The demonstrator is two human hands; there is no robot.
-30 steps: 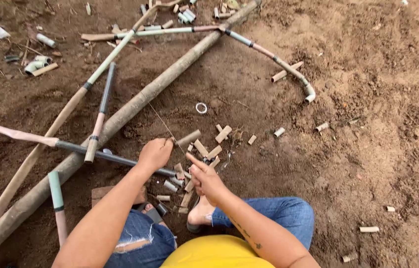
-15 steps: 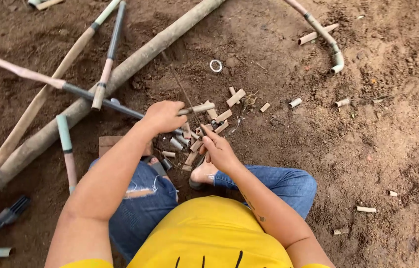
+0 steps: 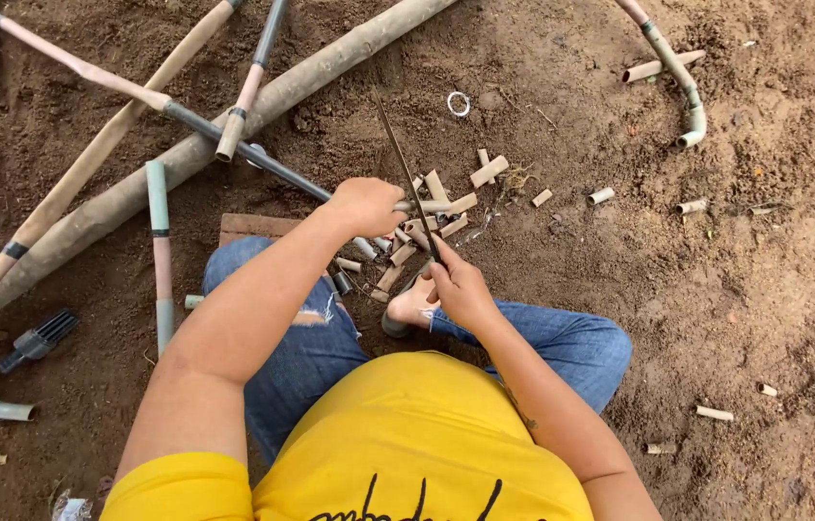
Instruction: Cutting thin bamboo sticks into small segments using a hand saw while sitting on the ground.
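- The left hand (image 3: 366, 205) was curled around a short tan pipe piece (image 3: 427, 205), pinning it over the pile of cut pipe pieces (image 3: 398, 253) on the dirt.
- The right hand (image 3: 458, 289) had its fingers clamped on the near end of a thin dark saw blade (image 3: 404, 169), which slanted up and away across the held piece.
- A white ring (image 3: 459, 103) lay well apart beyond the blade tip.
- A long thick bamboo-coloured pipe (image 3: 234, 130) ran diagonally behind the left hand.
- A grey elbow fitting (image 3: 693, 125) sat far right, a black drain grate (image 3: 39, 339) far left.
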